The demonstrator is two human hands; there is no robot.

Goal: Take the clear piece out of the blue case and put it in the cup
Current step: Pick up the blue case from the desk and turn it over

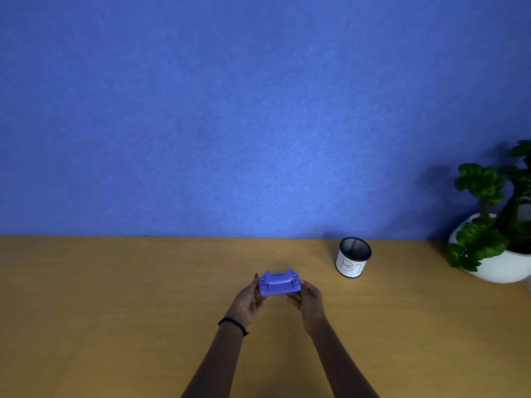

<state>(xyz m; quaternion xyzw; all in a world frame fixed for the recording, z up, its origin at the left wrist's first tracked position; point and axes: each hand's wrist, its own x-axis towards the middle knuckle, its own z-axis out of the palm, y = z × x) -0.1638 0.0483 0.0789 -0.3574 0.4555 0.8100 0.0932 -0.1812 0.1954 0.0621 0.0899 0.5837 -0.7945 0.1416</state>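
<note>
Both forearms reach in, left hand (249, 300) and right hand (309, 299) clasping blue case (280, 283) by its ends, case shut, clear piece unseen and presumably inside, cup (353, 257) waiting empty-looking up right of case.
</note>
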